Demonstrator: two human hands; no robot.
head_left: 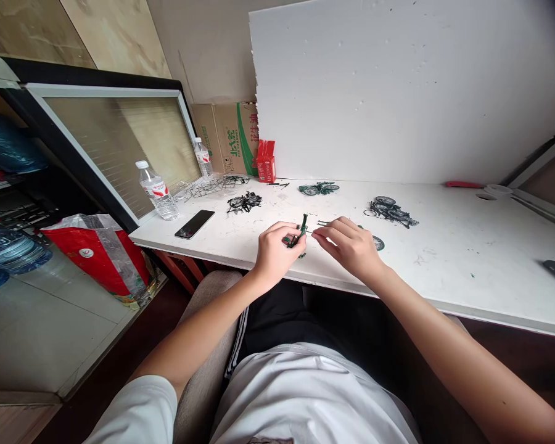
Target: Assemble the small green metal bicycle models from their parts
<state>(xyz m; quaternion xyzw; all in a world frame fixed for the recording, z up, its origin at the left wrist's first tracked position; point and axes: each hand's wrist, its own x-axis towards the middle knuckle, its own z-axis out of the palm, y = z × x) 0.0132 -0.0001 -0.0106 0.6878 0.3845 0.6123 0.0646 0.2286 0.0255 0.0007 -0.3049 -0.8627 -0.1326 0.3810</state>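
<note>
Above the front edge of the white table, my left hand (pixel 277 250) is closed around a green model bicycle part (pixel 304 222), with its fingers covering much of it. Close on its right, my right hand (pixel 349 243) pinches a thin dark piece (pixel 309 232) that points toward the green part; whether the two touch I cannot tell. A small spoked wheel (pixel 378 243) shows on the table just past my right hand, partly hidden by it. Thin dark parts (pixel 324 223) lie behind my fingers.
Miniature bicycles (pixel 318 188), (pixel 389 211) and dark wheeled parts (pixel 244 202) lie farther back. A phone (pixel 195 224), a water bottle (pixel 157 191) and parts frames (pixel 217 187) are at left. A red box (pixel 266 161) stands behind; a red-handled tool (pixel 464 184) lies right.
</note>
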